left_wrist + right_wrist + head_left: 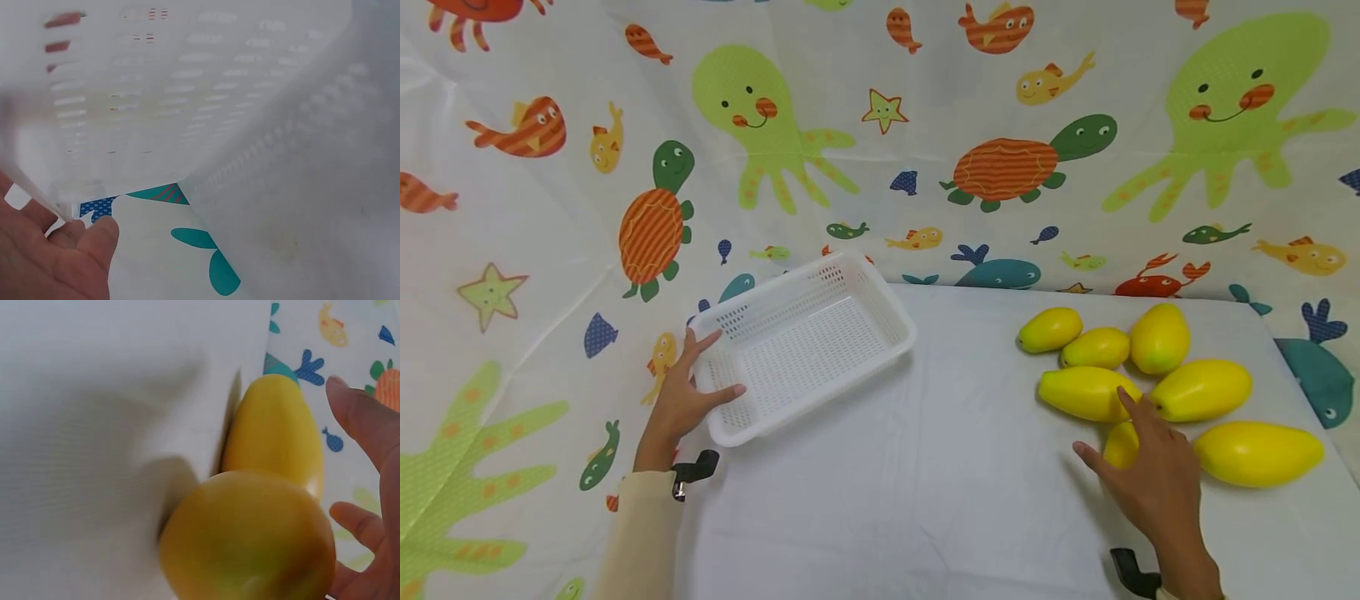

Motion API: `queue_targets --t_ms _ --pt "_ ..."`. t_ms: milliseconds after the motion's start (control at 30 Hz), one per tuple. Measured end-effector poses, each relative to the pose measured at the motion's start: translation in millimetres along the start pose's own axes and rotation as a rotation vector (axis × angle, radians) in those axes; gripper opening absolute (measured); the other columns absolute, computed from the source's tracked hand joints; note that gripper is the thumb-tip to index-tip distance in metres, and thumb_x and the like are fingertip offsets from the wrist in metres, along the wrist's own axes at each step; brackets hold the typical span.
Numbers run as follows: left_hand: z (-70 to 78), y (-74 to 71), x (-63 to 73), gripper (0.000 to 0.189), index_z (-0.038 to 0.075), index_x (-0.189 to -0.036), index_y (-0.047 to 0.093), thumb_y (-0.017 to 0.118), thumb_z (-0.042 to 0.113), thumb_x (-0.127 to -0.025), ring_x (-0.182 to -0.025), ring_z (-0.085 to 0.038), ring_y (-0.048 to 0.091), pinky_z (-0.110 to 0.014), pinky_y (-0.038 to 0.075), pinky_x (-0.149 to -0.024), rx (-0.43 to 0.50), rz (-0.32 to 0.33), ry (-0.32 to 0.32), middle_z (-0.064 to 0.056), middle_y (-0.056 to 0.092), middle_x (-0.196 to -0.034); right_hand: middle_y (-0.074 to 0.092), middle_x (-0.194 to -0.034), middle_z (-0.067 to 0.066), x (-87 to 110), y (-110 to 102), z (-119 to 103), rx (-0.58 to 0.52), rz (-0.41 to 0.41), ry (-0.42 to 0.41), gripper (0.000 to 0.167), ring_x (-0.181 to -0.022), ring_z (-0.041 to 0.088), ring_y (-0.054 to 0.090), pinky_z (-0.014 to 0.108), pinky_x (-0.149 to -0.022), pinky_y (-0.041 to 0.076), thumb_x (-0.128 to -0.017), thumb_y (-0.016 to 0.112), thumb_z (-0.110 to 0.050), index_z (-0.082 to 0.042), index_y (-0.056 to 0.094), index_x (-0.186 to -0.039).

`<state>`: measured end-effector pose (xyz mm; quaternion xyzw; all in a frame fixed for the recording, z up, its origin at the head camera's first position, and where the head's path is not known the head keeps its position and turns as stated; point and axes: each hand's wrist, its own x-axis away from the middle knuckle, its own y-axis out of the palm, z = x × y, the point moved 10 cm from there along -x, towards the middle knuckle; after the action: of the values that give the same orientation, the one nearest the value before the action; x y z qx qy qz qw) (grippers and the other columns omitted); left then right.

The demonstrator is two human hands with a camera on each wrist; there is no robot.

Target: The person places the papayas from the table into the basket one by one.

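Observation:
My left hand grips the left end of a white plastic basket, thumb and forefinger spread over its rim. In the left wrist view the fingers bend at the rim, and the perforated basket fills most of the picture, tilted. Over on the right, my right hand reaches with spread fingers above several yellow, papaya-shaped fruits. Its forefinger overlaps one long fruit; a smaller fruit is partly hidden behind the hand. The right wrist view has a rounded fruit beside the loosely spread hand.
Other yellow fruits lie around the right hand: a long one to its right and an upright-looking one farther back. A white cloth covers the table. Behind it hangs a curtain printed with sea animals.

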<state>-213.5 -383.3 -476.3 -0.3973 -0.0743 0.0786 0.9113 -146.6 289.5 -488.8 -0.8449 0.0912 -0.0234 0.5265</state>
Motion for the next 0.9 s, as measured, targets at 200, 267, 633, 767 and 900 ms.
queue_targets --t_ms 200,267,633,767,900 --pt "0.5 2.3 1.3 0.108 0.045 -0.167 0.026 0.091 0.041 -0.081 -0.165 -0.047 -0.004 -0.083 0.025 -0.117 0.019 0.006 0.001 0.010 -0.014 -0.178 0.023 -0.172 0.029 5.3 7 16 -0.006 -0.029 0.062 0.112 -0.140 0.062 0.036 0.076 -0.118 0.027 -0.082 0.087 -0.054 -0.009 0.030 -0.168" --pt "1.5 3.4 2.3 0.107 0.045 -0.167 0.028 0.092 0.039 -0.081 -0.166 -0.047 -0.004 -0.081 0.027 -0.117 0.021 0.010 0.009 0.010 -0.013 -0.179 0.023 -0.172 0.031 6.0 10 21 -0.018 -0.048 0.091 0.113 -0.143 0.063 0.034 0.077 -0.119 0.025 -0.082 0.088 -0.054 -0.008 0.029 -0.168" --pt "7.7 8.9 9.5 0.105 0.043 -0.166 0.032 0.093 0.039 -0.080 -0.166 -0.046 -0.003 -0.081 0.027 -0.117 0.043 0.027 0.043 0.006 -0.010 -0.179 0.033 -0.165 0.036 16.7 17 37 -0.092 -0.038 0.137 0.113 -0.139 0.063 0.038 0.077 -0.114 0.032 -0.080 0.092 -0.046 -0.005 0.032 -0.166" --pt "11.7 10.7 11.1 0.104 0.044 -0.165 0.034 0.093 0.038 -0.080 -0.165 -0.048 -0.001 -0.080 0.028 -0.116 0.058 0.025 0.069 0.005 -0.009 -0.179 0.036 -0.163 0.037 17.1 19 38 -0.099 -0.043 0.145 0.109 -0.139 0.061 0.041 0.075 -0.115 0.032 -0.081 0.092 -0.044 -0.005 0.034 -0.164" --pt "15.2 12.8 13.5 0.104 0.045 -0.165 0.034 0.093 0.037 -0.080 -0.165 -0.049 0.001 -0.080 0.030 -0.115 0.080 0.018 0.080 0.006 -0.010 -0.179 0.038 -0.163 0.036 17.5 21 39 -0.104 -0.046 0.162 0.106 -0.139 0.060 0.042 0.074 -0.115 0.032 -0.081 0.092 -0.040 -0.005 0.037 -0.163"
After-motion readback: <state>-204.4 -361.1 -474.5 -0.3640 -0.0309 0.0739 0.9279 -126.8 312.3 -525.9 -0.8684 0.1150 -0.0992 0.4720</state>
